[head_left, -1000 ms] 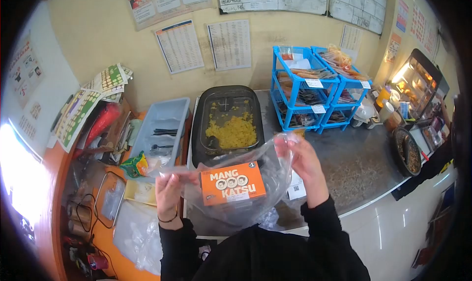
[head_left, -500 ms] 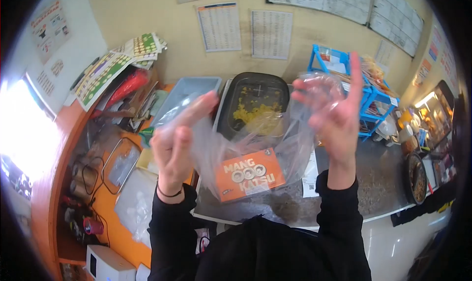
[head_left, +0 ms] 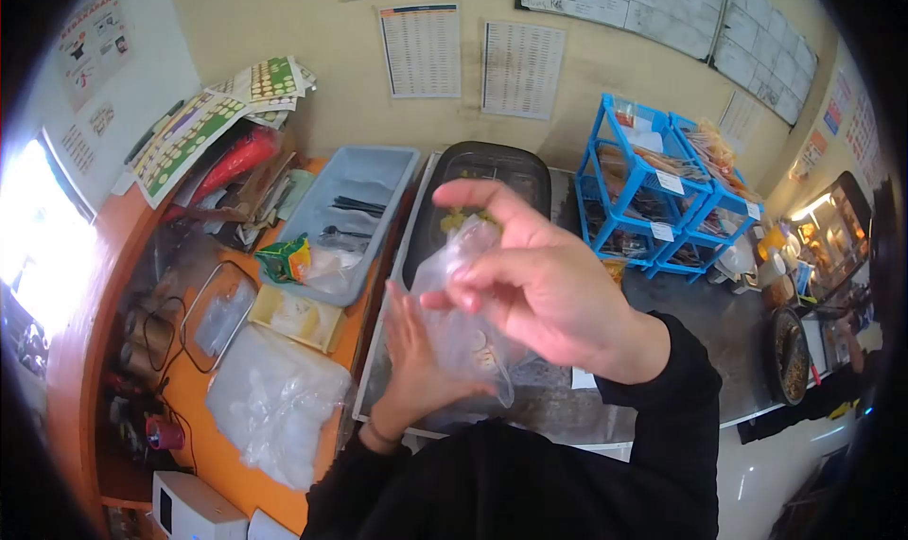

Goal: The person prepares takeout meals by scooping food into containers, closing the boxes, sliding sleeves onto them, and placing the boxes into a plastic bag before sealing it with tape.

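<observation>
My right hand is closed on the gathered top of a clear plastic bag, pinching it between thumb and fingers while the index finger stretches out. My left hand rests against the bag's left side with fingers and thumb spread. Through the plastic, part of the printed box shows, and the rest of it is hidden behind the hands and the bunched bag. Just behind the bag is a dark tray with yellow food in it, partly covered by my right hand.
A blue bin with black utensils stands left of the tray. Plastic bags lie on the orange counter. Blue racks stand at the back right. A paper slip lies on the metal table.
Both hands have come together from wide apart. The bag's open top is now gathered in my right hand, and my left hand has moved down and right to its side.
</observation>
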The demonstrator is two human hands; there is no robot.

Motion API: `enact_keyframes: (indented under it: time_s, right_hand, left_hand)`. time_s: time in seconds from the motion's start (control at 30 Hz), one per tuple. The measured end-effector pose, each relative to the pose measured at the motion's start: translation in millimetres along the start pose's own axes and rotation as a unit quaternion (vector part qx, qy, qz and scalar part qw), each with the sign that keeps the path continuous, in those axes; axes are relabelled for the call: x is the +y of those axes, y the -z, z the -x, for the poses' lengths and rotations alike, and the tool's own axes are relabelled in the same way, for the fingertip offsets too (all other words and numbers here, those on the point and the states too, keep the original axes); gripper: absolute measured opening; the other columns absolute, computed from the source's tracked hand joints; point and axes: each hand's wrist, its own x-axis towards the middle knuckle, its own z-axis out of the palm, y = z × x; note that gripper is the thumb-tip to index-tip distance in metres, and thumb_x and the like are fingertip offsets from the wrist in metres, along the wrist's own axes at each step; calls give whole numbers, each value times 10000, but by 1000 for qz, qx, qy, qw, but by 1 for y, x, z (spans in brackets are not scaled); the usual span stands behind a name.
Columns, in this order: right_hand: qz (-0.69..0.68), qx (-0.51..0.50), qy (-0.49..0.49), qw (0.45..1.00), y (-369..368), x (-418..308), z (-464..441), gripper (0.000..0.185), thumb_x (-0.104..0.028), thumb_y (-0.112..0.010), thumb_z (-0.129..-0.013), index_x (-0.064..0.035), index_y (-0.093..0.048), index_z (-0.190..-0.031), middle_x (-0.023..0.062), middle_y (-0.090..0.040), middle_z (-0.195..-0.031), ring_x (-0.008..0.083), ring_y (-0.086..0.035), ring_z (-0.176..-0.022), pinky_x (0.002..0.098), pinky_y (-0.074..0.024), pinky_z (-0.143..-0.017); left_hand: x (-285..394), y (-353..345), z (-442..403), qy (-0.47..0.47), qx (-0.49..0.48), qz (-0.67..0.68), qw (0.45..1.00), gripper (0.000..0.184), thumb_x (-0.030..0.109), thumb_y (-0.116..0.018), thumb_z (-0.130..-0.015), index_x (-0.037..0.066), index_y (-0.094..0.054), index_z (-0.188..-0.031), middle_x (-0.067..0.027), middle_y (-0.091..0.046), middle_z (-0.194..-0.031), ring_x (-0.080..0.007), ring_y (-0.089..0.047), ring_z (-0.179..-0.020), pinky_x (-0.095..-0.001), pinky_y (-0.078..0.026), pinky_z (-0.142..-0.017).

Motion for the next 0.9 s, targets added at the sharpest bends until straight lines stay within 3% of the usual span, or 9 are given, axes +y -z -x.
enact_keyframes:
  time_s: [0.13, 0.3, 0.4, 0.47, 0.57, 0.6, 0.73, 0.83, 0.9]
  right_hand:
    - [9, -7, -36, 999, -2, -2, -3, 496, 57, -486, -751, -69, -319, -1201, 35, -474, -722, 155, -517, -696, 356, -371, -858]
    - [190, -84, -69, 976, -1, -24, 12, 550, 5, -582, -745, -56, -314, -1221, 58, -485, -887, 195, -539, -928, 322, -423, -817]
    - [520, -188, -92, 828, 39, -68, 26, 684, -81, -712, -669, -40, -328, -1233, 102, -456, -1138, 205, -513, -1014, 272, -449, -789]
    - [706, -54, -7, 706, 61, -103, 55, 970, -268, -779, -526, -37, -244, -1302, 136, -309, -1333, 239, -507, -1051, 336, -430, -845]
    - [769, -153, 40, 620, 137, -52, 63, 1160, -405, -782, -445, 35, -152, -1314, 216, -174, -1367, 296, -178, -1274, 387, -134, -1033]
    - [748, -99, -27, 655, 142, -12, 58, 1127, -423, -773, -457, -17, -180, -1325, 216, -206, -1348, 289, -202, -1266, 389, -123, -1034]
    - [485, 27, 104, 868, 169, 123, 27, 510, -235, -731, -560, -100, -557, -1019, 114, -505, -1000, 282, -422, -1011, 422, -254, -908]
    - [666, 44, 261, 698, 152, 121, 14, 292, -107, -657, -578, -75, -577, -857, 54, -517, -834, 244, -445, -852, 416, -276, -827]
    - [729, 104, 218, 640, 117, 103, 15, 218, -82, -607, -591, -77, -583, -807, 58, -497, -792, 245, -480, -764, 411, -352, -707]
  left_hand:
    - [-39, -33, 24, 163, -80, 14, 983, 719, 253, -713, -618, -1, -389, -1207, -184, -483, -1139, -343, -441, -1074, -401, -300, -949]
    - [-52, -33, 36, 267, -149, 270, 913, 339, 61, -538, -752, -25, -499, -1077, -104, -569, -1017, -188, -509, -1002, -325, -361, -891]
    - [-80, -39, 41, 190, -199, 254, 927, 235, 35, -466, -789, -29, -537, -1004, -65, -578, -981, -146, -521, -951, -300, -415, -802]
    - [-73, -35, 39, 185, -196, 248, 930, 226, 35, -465, -806, -14, -511, -1022, -53, -556, -937, -133, -514, -879, -275, -415, -759]
    - [-64, -32, 34, 174, -173, 253, 936, 254, 42, -444, -813, -19, -516, -1049, -68, -579, -938, -140, -542, -852, -270, -426, -736]
    - [-62, -33, 32, 169, -162, 258, 937, 272, 45, -433, -812, -25, -525, -1058, -78, -596, -949, -146, -558, -856, -273, -432, -736]
    - [-58, -38, 31, 139, -131, 213, 958, 265, 73, -472, -806, -25, -527, -1046, -76, -599, -930, -155, -563, -835, -279, -435, -733]
    - [-68, -42, 37, 133, -127, 226, 957, 302, 108, -527, -787, -14, -519, -1063, -91, -587, -959, -163, -553, -871, -292, -430, -760]
    - [-46, -35, 27, 122, -122, 271, 947, 336, 128, -561, -771, -4, -513, -1077, -113, -575, -982, -178, -545, -898, -303, -426, -780]
